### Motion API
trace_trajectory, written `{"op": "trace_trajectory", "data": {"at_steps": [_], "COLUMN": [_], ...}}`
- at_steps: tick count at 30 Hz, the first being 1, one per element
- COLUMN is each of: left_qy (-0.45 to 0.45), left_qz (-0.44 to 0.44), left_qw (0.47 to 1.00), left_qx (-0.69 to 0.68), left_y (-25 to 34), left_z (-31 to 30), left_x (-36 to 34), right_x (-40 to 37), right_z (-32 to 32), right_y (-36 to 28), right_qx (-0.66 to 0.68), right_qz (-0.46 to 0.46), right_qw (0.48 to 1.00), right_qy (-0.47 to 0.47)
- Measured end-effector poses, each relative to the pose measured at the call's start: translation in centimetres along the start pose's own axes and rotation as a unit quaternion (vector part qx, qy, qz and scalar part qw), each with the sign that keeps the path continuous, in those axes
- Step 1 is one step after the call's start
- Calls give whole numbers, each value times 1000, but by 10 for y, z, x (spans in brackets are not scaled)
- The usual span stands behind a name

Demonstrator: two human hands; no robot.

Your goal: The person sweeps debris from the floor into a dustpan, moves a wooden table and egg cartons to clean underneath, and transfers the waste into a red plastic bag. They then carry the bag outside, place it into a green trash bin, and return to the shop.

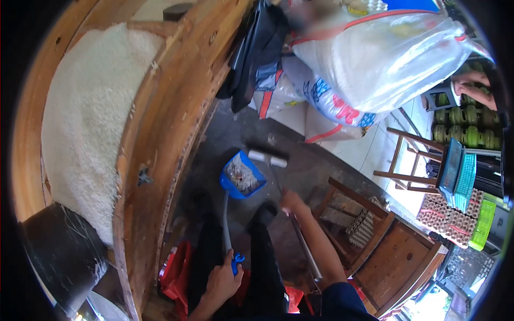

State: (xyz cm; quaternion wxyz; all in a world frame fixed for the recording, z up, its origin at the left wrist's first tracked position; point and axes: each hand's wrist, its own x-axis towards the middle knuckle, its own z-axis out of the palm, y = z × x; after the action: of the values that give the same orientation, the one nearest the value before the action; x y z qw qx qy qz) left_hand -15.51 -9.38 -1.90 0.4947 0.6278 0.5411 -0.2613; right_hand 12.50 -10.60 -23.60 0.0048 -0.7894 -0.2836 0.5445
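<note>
My left hand [222, 283] is wrapped round the blue-ended handle of a dustpan, low in the view. The blue dustpan [258, 188] rests on the dark floor and holds whitish debris [242, 175]. My right hand [292, 202] grips the pole of a broom [302, 241]. The broom's white head [267, 158] is on the floor just beyond the dustpan, a small gap from its upper right edge.
A wooden bin [155, 139] heaped with rice [85, 117] lines the left. Large sacks [385, 59] stand ahead. At right are a wooden chair [375, 235], a stool [409, 160] and egg trays [447, 214]. Red plastic items [175, 273] lie low left.
</note>
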Motion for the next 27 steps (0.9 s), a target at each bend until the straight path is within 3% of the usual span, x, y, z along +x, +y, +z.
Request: {"op": "trace_trajectory", "data": {"at_steps": [1, 4, 6, 9, 11, 13, 15, 20, 23, 25, 27], "left_qy": [3, 1, 4, 7, 1, 0, 18, 12, -14, 8, 15], "left_qz": [-2, 4, 3, 0, 6, 8, 33, 28, -8, 11, 19], "left_qw": [1000, 1000, 1000, 1000, 999, 999, 999, 999, 1000, 1000, 1000], "left_qx": [6, 3, 1, -19, -34, -40, -9, 13, -13, -18, -1], "left_y": [-3, -4, -4, -3, -4, -1, -6, -11, 0, -2, 2], "left_z": [-2, -8, -7, -7, -7, -7, -4, -10, -11, -6, -7], "left_x": [0, 1, 2, 4, -2, 1, 2, 4, 2, 2, 1], "right_x": [-9, -60, -55, -2, 8, -25, -55, -64, -32, 1, -5], "right_z": [9, -23, -27, -27, -13, 9, 18, 9, 15, 47, 82], "right_y": [4, -15, -8, -19, -22, -11, 5, 42, 16, 2, 2], "right_qx": [-90, 8, -68, -47, 53, -62, -66, 21, 0, -33, -40], "right_qz": [-70, -29, -71, -19, 65, 22, -54, -55, -32, 119, 113], "right_qw": [993, 1000, 991, 994, 996, 998, 996, 997, 996, 991, 993], "right_qy": [13, -7, 89, 97, 27, -15, -8, 52, 82, 45, 3]}}
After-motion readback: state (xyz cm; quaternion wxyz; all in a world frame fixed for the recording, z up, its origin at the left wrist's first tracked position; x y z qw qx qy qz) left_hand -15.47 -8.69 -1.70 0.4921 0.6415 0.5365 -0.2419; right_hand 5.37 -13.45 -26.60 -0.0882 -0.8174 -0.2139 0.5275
